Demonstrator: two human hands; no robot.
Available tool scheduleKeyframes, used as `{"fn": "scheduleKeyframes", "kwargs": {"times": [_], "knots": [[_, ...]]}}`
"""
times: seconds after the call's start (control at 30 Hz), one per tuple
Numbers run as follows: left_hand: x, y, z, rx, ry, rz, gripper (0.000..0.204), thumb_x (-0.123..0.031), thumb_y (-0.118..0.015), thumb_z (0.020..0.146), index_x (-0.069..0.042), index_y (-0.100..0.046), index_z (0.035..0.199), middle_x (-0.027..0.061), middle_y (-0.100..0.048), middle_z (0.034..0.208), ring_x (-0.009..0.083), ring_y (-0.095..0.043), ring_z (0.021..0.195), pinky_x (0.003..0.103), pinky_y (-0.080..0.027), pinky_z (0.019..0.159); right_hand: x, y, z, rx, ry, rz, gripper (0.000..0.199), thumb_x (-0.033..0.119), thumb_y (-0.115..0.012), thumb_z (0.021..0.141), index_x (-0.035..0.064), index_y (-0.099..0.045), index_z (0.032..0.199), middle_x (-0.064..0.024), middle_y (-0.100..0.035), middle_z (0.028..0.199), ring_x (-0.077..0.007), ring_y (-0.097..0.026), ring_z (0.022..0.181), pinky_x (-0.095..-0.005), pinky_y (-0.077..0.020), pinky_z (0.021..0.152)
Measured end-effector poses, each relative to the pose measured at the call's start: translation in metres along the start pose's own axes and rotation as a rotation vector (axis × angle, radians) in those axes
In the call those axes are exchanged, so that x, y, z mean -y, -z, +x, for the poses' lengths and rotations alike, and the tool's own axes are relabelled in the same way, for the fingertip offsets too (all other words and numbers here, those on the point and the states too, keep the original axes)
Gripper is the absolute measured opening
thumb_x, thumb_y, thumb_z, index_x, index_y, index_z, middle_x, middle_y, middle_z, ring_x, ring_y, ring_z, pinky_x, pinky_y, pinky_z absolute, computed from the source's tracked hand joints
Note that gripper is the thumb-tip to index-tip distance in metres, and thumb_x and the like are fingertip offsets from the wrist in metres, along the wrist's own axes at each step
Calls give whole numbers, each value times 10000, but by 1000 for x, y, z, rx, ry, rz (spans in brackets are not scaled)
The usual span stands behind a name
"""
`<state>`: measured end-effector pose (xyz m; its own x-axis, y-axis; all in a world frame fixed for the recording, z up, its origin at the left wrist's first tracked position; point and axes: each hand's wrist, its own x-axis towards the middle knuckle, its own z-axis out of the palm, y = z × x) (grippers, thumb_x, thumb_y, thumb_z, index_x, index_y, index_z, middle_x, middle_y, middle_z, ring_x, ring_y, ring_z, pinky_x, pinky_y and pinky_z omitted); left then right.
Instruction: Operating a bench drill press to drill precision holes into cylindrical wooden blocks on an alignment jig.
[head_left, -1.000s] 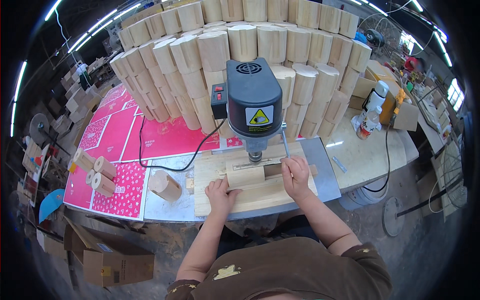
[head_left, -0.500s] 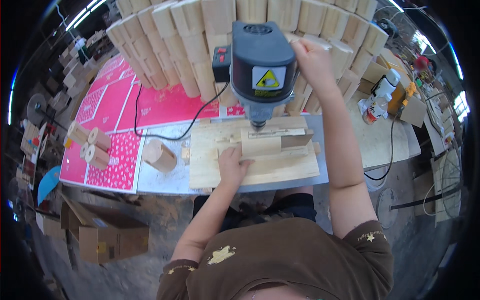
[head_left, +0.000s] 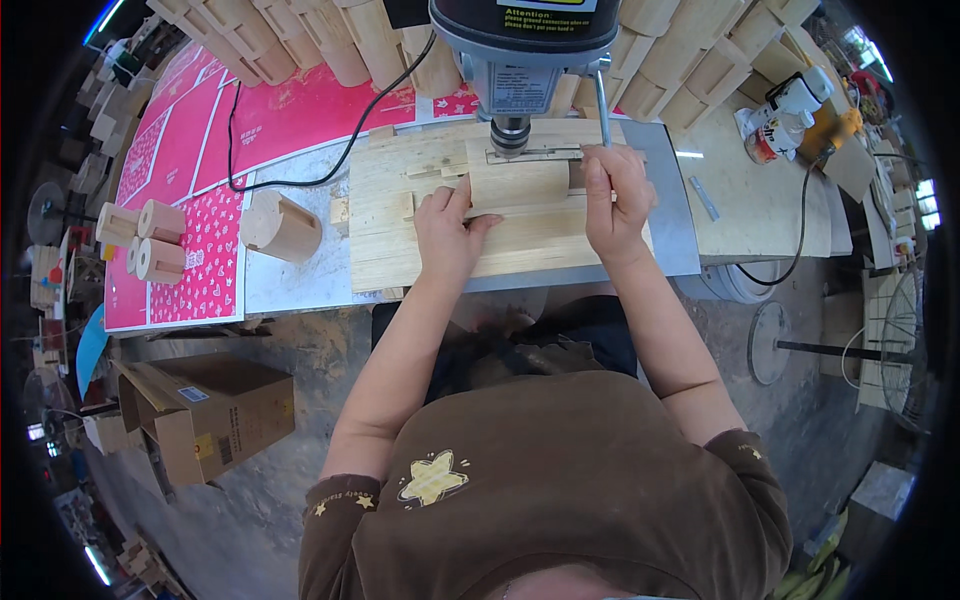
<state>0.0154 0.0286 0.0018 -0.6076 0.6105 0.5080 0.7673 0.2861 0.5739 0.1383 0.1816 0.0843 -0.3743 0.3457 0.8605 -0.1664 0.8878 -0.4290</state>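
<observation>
Both hands on the wood under the drill press

The rounded wooden block [head_left: 518, 184] lies on its side on the plywood jig board [head_left: 430, 250], right under the drill chuck [head_left: 510, 130]. Left hand [head_left: 445, 228] presses flat against its left end; right hand [head_left: 615, 195] is curled on its right end. More finished pieces [head_left: 150, 240] lie well off left on the pink sheet [head_left: 215, 275].

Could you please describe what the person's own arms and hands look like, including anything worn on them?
Both hands, left and right, are bare, with no gloves. The forearms are uncovered. A brown short-sleeved shirt has small yellow stars near each sleeve hem.
</observation>
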Motion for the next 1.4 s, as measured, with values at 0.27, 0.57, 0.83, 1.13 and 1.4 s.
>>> {"fn": "scheduleKeyframes", "kwargs": {"times": [0.27, 0.57, 0.83, 1.13, 1.4], "knots": [[1, 3, 7, -37, -7, 7, 613, -243, -804, 560, -32, -618, 1104, 86, -541, 753, 281, -520, 714, 396, -414, 652, 22, 22, 68, -34, 36, 6, 59, 65, -602, 810, 17, -606, 777, -106, -549, 632, -266, -550, 596, -345, -430, 574], [-2, 1, 10, -52, 86, -211, 447, -139, -798, 574, -85, -672, 999, 70, -565, 785, 248, -574, 726, 324, -460, 656, -12, -1, 187, 112, -257, -222, 316, 364, -486, 907, 103, -618, 1027, -180, -638, 883, -380, -609, 842, -385, -470, 728], [0, 15, 17, 45, -80, -127, 345, -105, -792, 594, -39, -652, 902, 56, -575, 834, 194, -580, 747, 294, -467, 675, -40, 36, 27, 550, -4, -417, 193, 155, -598, 824, 66, -555, 990, -123, -569, 822, -322, -530, 822, -437, -409, 705], [10, 82, -13, 117, 103, -343, 302, -84, -788, 595, -9, -611, 829, 94, -559, 788, 211, -570, 750, 295, -481, 648, -34, 43, -1, 670, -62, -340, 233, 158, -662, 744, 89, -555, 939, -75, -543, 890, -289, -515, 903, -410, -365, 827], [33, 151, -28, 146, 514, -662, 240, -154, -778, 698, -37, -569, 718, -41, -523, 655, 36, -458, 590, 187, -370, 535, -31, 54, 2, 724, -127, -232, 238, 105, -664, 731, 64, -566, 944, -95, -542, 875, -303, -507, 874, -403, -392, 784]]}}
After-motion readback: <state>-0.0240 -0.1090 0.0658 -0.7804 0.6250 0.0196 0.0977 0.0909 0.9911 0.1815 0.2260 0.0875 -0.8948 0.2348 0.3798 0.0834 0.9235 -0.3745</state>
